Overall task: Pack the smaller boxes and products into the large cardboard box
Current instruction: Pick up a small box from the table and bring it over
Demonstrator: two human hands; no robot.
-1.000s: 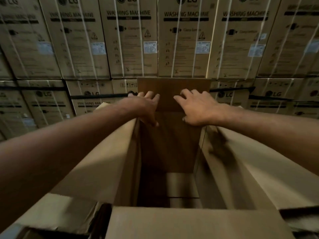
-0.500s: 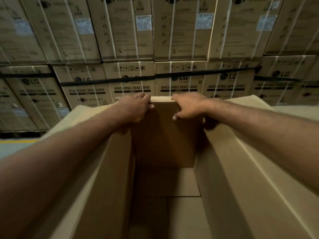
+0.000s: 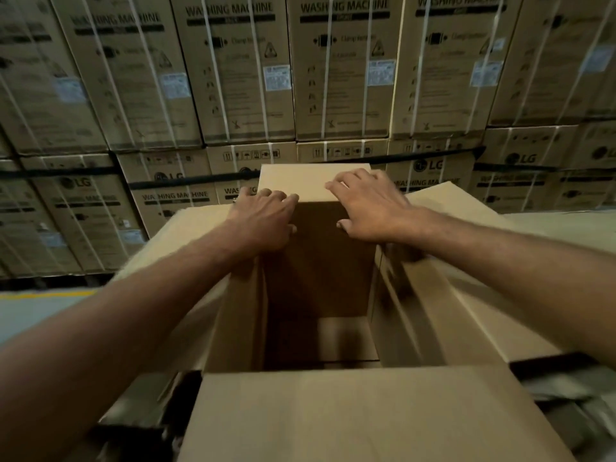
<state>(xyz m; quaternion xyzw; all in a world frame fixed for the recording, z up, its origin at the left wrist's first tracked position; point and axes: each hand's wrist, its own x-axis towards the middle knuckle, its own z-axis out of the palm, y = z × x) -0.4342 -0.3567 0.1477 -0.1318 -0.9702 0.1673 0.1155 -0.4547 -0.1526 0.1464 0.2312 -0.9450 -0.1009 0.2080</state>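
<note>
w/ your left hand (image 3: pixel 263 218) & right hand (image 3: pixel 370 208) gripping the far flap (image 3: pixel 310 180), crease it evenly outward to keep the box (image 3: pixel 240 315) open.

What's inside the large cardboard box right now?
Inside the large cardboard box, only a flat cardboard surface shows low on the right; box or floor flap, cannot tell. The left side is in shadow, and the near flap hides the near part.

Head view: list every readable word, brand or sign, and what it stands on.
"WASHING MACHINE": upper-row cartons and lower-row cartons.
"LG": lower-row cartons.
Handling symbols: lower-row cartons, no words.
White stickers and small print: too blurred.
Large cardboard box: no text.
</note>
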